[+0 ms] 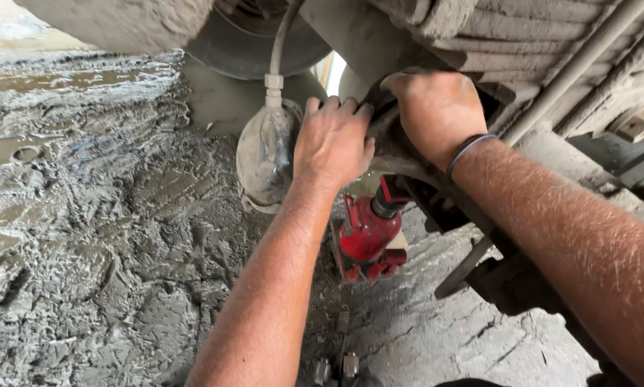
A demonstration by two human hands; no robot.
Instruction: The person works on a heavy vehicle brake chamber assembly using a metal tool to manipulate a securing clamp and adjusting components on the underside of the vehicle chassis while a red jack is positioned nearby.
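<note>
Left hand (333, 140) fingers (329, 107) are lying close together, curling over the top of a dark curved metal part (408, 168) under the vehicle — pressing on it rather than pinching anything. Right hand (433, 107) is sitting just beside it, higher up on the same mud-caked underside; its fingers are folding over the edge of that part, and the tips are disappearing behind it, so I can't tell exactly what they're gripping. A thin grey band (467, 150) is wrapping round the right wrist.

Directly below both hands a red bottle jack (368, 233) is standing upright on the muddy ground (107, 236), its dark ram pushing up against the curved part. Left of the left hand, nearly touching it, a round mud-covered canister (267, 161) is hanging with a pale hose (282, 36) running up out of its top. A tyre (264, 39) is sitting behind that, at the top edge of the view. Near the bottom edge of the ground, a small spring (343, 319) and a couple of metal fittings (336, 369) are lying in the dirt, well apart from the hands.
</note>
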